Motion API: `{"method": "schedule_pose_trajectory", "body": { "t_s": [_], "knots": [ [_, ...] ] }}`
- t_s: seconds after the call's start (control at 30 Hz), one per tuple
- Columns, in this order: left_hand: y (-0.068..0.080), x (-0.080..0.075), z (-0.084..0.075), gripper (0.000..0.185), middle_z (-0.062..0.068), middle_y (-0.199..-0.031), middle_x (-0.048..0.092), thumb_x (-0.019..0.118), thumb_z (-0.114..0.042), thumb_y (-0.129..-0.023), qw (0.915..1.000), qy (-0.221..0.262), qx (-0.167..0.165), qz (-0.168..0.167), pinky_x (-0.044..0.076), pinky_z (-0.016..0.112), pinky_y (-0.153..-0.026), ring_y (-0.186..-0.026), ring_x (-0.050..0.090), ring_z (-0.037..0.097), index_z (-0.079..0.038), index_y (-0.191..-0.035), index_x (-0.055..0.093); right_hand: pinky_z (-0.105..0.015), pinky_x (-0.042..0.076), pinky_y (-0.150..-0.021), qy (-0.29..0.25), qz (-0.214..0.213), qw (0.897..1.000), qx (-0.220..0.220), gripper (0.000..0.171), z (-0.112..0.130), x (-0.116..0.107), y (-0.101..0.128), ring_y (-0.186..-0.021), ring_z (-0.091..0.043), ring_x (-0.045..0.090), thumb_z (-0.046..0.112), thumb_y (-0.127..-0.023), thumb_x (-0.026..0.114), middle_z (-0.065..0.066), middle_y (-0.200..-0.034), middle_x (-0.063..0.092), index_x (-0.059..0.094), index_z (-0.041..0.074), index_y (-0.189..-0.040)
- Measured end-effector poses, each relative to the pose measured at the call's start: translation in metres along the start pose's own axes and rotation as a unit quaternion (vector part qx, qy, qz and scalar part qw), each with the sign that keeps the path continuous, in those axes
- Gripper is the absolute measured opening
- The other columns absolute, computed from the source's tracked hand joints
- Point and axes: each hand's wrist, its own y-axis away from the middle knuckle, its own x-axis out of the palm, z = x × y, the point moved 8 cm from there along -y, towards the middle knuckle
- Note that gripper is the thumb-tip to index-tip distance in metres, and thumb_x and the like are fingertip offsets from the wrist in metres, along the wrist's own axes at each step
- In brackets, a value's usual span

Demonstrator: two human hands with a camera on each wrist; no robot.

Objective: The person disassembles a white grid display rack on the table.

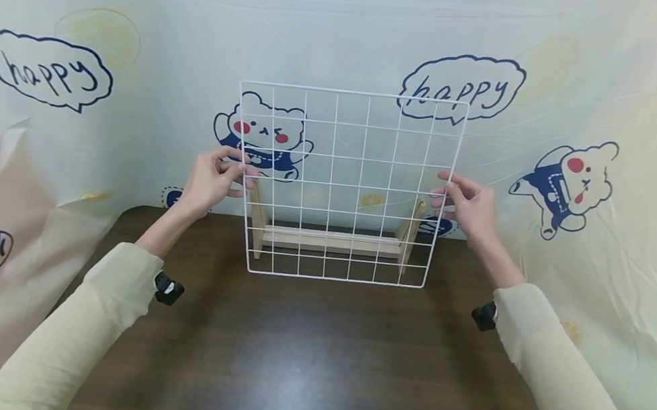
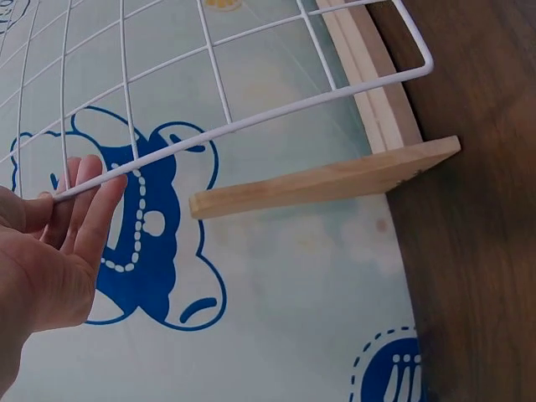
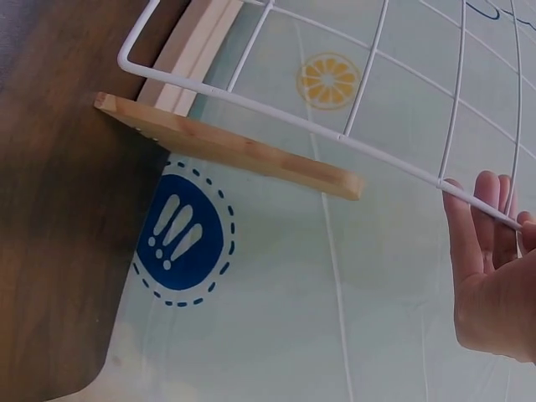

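I hold a white wire grid panel (image 1: 362,159) upright over the back of a dark wooden table (image 1: 311,358). My left hand (image 1: 217,179) pinches its left edge about halfway up, and my right hand (image 1: 467,207) pinches the right edge at the same height. In the left wrist view the grid's edge wire (image 2: 276,113) lies across the fingertips of my left hand (image 2: 59,243). The right wrist view shows the grid wire (image 3: 339,135) running to my right hand (image 3: 494,285). Just behind the panel's lower part stands a low wooden stand (image 1: 330,240) with two angled end pieces (image 2: 327,180) (image 3: 226,146).
A pale printed cloth (image 1: 639,200) with bears and "happy" speech bubbles hangs behind the table and down both sides. The table's bare dark surface stretches from the stand to the near edge.
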Motion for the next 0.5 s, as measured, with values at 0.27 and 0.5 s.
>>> {"method": "schedule_pose_trajectory", "body": {
  "t_s": [0.27, 0.5],
  "knots": [
    [0.002, 0.004, 0.006, 0.025, 0.02, -0.103, 0.071, 0.054, -0.015, -0.1, 1.0, 0.008, 0.0, -0.004, 0.06, 0.037, -0.07, -0.082, 0.072, 0.028, 0.002, -0.118, 0.058, -0.034, 0.061, -0.066, -0.003, 0.0, 1.0, 0.004, 0.032, -0.01, -0.002, 0.002, -0.068, -0.013, 0.07, 0.009, -0.101, 0.05, -0.005, -0.086, 0.074, 0.058, -0.006, -0.128],
    [0.005, 0.009, 0.014, 0.018, 0.023, -0.102, 0.07, 0.053, -0.01, -0.1, 0.9998, 0.021, -0.008, 0.0, 0.059, 0.044, -0.072, -0.073, 0.071, 0.017, -0.001, -0.114, 0.059, -0.03, 0.061, -0.061, -0.01, 0.001, 1.0, 0.005, 0.029, -0.017, -0.002, 0.006, -0.066, -0.013, 0.07, 0.005, -0.1, 0.05, -0.009, -0.086, 0.074, 0.058, -0.008, -0.126]
  ]
}}
